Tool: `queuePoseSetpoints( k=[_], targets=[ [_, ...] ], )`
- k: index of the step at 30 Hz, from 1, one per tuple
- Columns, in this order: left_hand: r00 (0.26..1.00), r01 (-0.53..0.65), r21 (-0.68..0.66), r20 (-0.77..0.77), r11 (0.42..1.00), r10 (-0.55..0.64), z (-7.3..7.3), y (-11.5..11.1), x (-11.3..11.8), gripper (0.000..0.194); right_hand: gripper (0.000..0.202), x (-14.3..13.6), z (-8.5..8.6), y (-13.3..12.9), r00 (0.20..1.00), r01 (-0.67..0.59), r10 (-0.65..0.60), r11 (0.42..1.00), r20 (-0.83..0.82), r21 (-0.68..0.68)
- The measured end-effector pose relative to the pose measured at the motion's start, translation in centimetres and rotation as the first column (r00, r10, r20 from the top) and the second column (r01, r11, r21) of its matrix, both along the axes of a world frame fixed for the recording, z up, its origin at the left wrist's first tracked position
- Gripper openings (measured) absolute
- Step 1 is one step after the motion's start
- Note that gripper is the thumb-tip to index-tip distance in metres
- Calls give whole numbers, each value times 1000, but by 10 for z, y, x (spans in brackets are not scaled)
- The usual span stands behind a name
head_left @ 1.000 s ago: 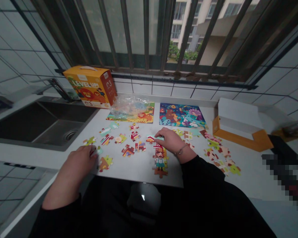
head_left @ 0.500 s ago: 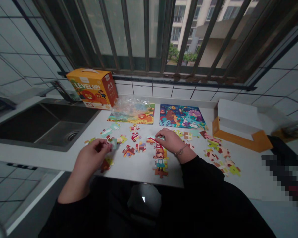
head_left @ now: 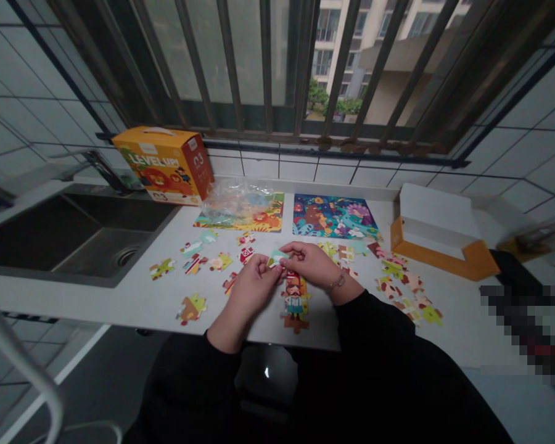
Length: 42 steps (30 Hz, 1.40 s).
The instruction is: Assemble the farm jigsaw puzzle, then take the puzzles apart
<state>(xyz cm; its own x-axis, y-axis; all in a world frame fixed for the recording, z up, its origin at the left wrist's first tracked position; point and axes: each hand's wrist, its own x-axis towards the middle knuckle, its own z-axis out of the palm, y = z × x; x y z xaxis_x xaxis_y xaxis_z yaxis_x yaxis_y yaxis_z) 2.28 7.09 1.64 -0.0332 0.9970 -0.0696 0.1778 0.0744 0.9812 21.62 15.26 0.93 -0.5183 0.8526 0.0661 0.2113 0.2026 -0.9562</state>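
Observation:
My left hand (head_left: 252, 287) pinches a pale teal and green puzzle piece (head_left: 277, 256). Close beside it, my right hand (head_left: 312, 264) has its fingertips together at the same spot, on the piece or its edge; the exact contact is hidden. Just below the hands, a joined strip of puzzle pieces (head_left: 295, 302) shows a figure with a moustache and blue trousers. A red barn piece (head_left: 246, 254) lies partly behind my left hand. Further left are a brown and green piece (head_left: 192, 308), a green piece (head_left: 161, 268) and several others.
Several loose pieces (head_left: 409, 283) are spread on the right of the white counter. Two picture boards lie behind: a yellow one (head_left: 271, 219) under clear plastic and a dark blue one (head_left: 335, 216). An orange box (head_left: 160, 166) stands by the sink (head_left: 92, 240). An open carton (head_left: 444, 253) sits right.
My left hand has moved right with the teal puzzle piece, from the loose pieces on the left to my right hand. My right hand has stayed near the top of the strip.

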Motion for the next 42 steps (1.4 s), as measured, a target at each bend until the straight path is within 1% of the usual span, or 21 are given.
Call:
queuePoseSetpoints(
  k=[1,2,3,4,5,6,8,10,13,17,19,21,23,25,26,28,30,33,36,39,42],
  targets=[
    [984,-6,95,-175,995,22,-1,-1,1,27,43,1,-1,2,999,32,-32,999,-5,4],
    [934,17,198,-353,980,56,-2,-2,0,30,42,1,-1,4,997,75,-75,997,-9,19],
    [857,70,285,-508,956,89,-4,-4,-2,35,40,2,-2,6,992,125,-124,991,-12,41],
    [768,137,338,-630,931,115,-7,-5,-5,42,38,3,-1,8,985,175,-174,982,-11,67],
    [682,200,347,-721,916,124,-10,-7,-9,49,36,4,-1,9,976,219,-220,971,-7,94],
    [603,243,319,-789,916,115,-13,-8,-13,53,34,4,0,10,967,252,-254,961,1,117],
    [482,259,228,-872,939,79,-17,-9,-24,58,33,5,0,11,958,280,-285,949,16,143],
    [408,241,156,-912,958,46,-19,-10,-38,57,33,5,-1,11,959,277,-283,950,23,142],
    [351,200,115,-936,973,38,-16,-10,-65,58,36,5,-5,11,963,261,-267,956,25,132],
    [310,99,97,-949,990,62,-9,-11,-97,58,36,4,-7,10,970,239,-243,959,9,153],
    [312,106,123,-946,987,84,-7,-10,-102,56,35,3,-6,9,976,214,-219,964,13,158],
    [356,168,184,-927,968,114,-6,-9,-97,58,34,2,-4,7,980,190,-196,971,28,148],
    [452,262,254,-885,931,114,-4,-8,-83,68,33,1,-4,4,985,160,-166,980,39,116],
    [565,346,312,-822,885,69,-2,-4,-64,82,34,0,-4,2,993,117,-119,991,28,67],
    [611,374,337,-790,864,44,0,-2,-53,85,35,-1,-4,2,995,95,-96,994,19,47],
    [679,415,377,-734,828,-6,4,4,-35,78,36,-1,-4,1,998,65,-65,998,6,25],
    [708,442,391,-704,807,-47,7,11,-24,60,36,-2,-5,0,999,53,-54,998,5,16],
    [726,403,392,-687,827,-28,6,24,-26,35,32,-3,-4,1,998,69,-69,998,3,4],
    [776,293,352,-631,889,-6,1,34,-40,20,29,-5,-3,2,994,105,-105,994,15,-12],
    [856,177,284,-517,942,-5,-1,39,-52,17,27,-6,-1,1,993,107,-106,994,42,-13],
    [873,130,235,-487,963,1,1,41,-56,20,26,-6,-1,1,990,112,-114,993,81,32]
  ],
)
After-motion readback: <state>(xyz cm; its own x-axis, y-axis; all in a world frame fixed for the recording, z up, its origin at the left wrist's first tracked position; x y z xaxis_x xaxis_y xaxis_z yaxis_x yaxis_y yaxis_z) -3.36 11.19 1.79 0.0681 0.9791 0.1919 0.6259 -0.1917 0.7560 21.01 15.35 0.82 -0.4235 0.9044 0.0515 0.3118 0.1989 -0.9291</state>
